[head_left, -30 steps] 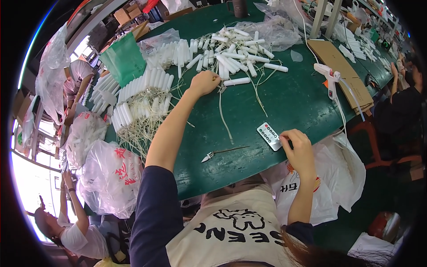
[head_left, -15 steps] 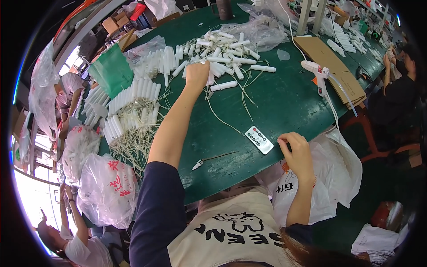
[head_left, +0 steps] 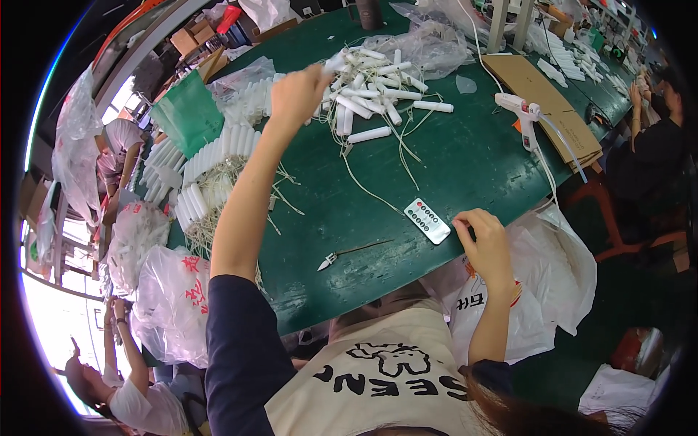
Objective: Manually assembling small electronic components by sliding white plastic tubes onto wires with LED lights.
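My left hand point(head_left: 298, 96) is closed above the left edge of a loose pile of white tubes point(head_left: 371, 102) with thin wires. A blurred white tube point(head_left: 334, 64) shows at its fingertips. My right hand point(head_left: 483, 240) hovers at the table's near edge with fingers curled and thumb near the index tip; nothing shows in it. Just left of it lies a slim white remote control point(head_left: 427, 221) with several buttons. Farther left on the green table point(head_left: 349, 291) rests a small white flame-shaped piece point(head_left: 327, 261) with a thin dark wire.
Stacked white tubes with tangled wires point(head_left: 218, 182) and a green sheet point(head_left: 187, 112) are at left. A white glue gun point(head_left: 520, 109) with its cord stands at right beside flat cardboard point(head_left: 542, 102). Plastic bags point(head_left: 545, 276) hang by the near right edge. Other people sit on both sides.
My left hand has moved left and away from the pile, with a white tube now at its fingertips. My right hand stays beside the remote control. The view has shifted slightly.
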Tool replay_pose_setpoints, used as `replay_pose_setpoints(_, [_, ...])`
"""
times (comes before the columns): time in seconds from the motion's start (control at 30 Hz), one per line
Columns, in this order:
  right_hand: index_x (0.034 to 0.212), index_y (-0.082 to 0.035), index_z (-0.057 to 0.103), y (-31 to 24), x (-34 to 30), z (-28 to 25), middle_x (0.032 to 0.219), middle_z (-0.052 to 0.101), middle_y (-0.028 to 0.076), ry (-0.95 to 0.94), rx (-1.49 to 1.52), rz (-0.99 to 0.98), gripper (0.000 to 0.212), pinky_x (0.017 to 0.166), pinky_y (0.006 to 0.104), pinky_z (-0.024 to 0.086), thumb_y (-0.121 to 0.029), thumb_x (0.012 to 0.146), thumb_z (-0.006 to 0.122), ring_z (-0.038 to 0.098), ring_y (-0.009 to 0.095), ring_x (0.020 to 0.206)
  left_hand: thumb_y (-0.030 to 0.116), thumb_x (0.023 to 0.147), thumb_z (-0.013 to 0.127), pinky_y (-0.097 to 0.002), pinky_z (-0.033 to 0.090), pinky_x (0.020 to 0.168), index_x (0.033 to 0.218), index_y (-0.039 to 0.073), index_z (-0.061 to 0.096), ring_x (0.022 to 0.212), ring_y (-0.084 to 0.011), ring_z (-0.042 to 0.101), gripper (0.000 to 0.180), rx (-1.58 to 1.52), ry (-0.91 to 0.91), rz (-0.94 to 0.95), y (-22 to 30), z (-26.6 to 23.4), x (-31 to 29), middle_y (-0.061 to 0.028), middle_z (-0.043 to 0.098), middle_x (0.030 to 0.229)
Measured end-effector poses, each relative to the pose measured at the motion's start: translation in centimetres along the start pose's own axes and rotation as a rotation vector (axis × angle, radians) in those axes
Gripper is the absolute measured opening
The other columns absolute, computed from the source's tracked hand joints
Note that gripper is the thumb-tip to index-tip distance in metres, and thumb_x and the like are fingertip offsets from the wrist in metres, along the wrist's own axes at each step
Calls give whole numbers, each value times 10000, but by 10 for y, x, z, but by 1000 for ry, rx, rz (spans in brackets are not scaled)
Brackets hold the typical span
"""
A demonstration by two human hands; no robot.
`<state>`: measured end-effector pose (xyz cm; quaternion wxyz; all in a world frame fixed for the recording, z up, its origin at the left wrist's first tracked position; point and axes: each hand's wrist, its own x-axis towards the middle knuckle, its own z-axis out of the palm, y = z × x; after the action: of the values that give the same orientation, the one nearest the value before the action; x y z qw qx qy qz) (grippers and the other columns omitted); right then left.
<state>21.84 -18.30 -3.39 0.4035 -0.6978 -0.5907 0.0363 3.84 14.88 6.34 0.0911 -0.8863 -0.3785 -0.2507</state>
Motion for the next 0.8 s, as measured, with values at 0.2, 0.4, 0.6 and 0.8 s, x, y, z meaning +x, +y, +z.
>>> replay_pose_setpoints(0.2, [844,0,622,-12,0,0,826,632,107,-8,13,-21,97,712,353,444,-94,829,601,590,275,770,395,895,546,-346,443,572,1017,40,642,599,-229,585,388,-449,297,-132,5,-66,10,-114,640,702])
replay_pose_setpoints(0.4, [862,16,608,-35,1,-9,858,627,112,93,253,-28,97,731,310,456,-76,854,578,596,223,790,281,837,660,-291,393,476,995,54,660,497,-140,514,277,-477,59,233,64,-129,-53,-46,598,630])
replay_pose_setpoints(0.6, [945,39,571,-50,-10,-24,960,590,117,158,839,-73,323,783,306,456,-266,955,464,574,181,833,176,724,648,-280,376,426,900,89,602,490,-139,515,202,-252,-44,876,117,-158,-147,16,438,563])
replay_pose_setpoints(0.8, [984,47,604,-89,-19,-29,890,653,113,-419,829,-182,438,739,281,471,-368,844,627,619,169,818,150,687,624,-243,344,425,999,88,619,503,-87,467,319,-196,-92,884,127,-148,-196,40,395,607])
